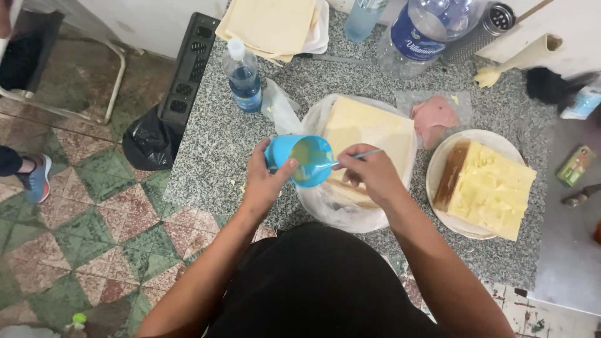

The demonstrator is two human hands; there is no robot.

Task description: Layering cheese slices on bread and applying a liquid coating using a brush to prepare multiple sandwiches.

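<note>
The left hand (263,178) grips a tilted blue plastic cup (300,159) of pale yellow-green sauce above the speckled granite worktop (206,150); the right hand (372,172) pinches a thin blue-handled utensil (350,158) over the flat white bread slab (369,131). Tilted further, the cup could spill sauce.

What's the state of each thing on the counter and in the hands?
blue cup: tilted, pale sauce inside, held by left hand
utensil: in right hand, tip in cup
bread stack: on plastic, top bare
plate: holds layered block topped with yellow slices
small bottle: upright, capped
ham slices: lying flat on plastic
</note>
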